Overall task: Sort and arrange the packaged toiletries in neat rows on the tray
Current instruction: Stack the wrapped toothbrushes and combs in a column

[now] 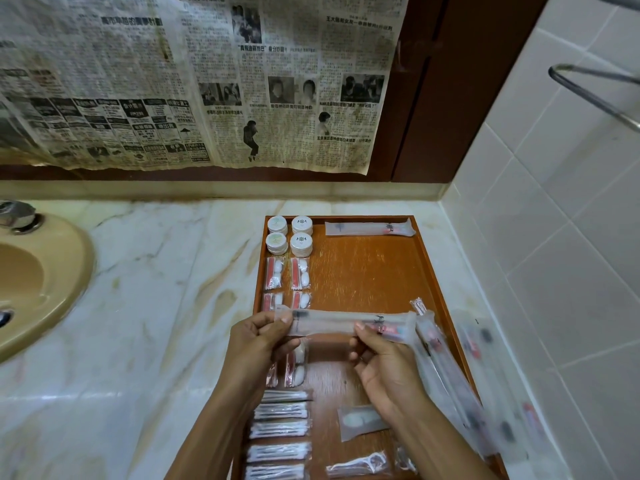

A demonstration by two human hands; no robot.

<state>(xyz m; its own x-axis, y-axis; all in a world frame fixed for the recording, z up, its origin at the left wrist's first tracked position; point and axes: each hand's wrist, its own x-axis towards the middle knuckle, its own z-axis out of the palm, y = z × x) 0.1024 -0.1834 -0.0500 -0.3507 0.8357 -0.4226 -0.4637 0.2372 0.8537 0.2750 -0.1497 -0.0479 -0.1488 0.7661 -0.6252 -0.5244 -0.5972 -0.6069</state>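
Both hands are holding one long dental kit packet in the air above the middle of the wooden tray, its long axis running from the tray's left edge toward its right edge, the end with the red tube pointing right. The left hand is pinching the left end between thumb and fingers, and the right hand is pinching near the right end with its thumb on top. The packet is looking light and its frosted plastic sleeve thin, soft and probably slippery, with only the contents giving stiffness, so gripping at both ends should be keeping it flat. A matching packet is lying along the tray's far edge, pointing the same way. Round tins are sitting at the far left corner, small sachets below them down the left edge. More long packets are leaning blurred over the right edge.
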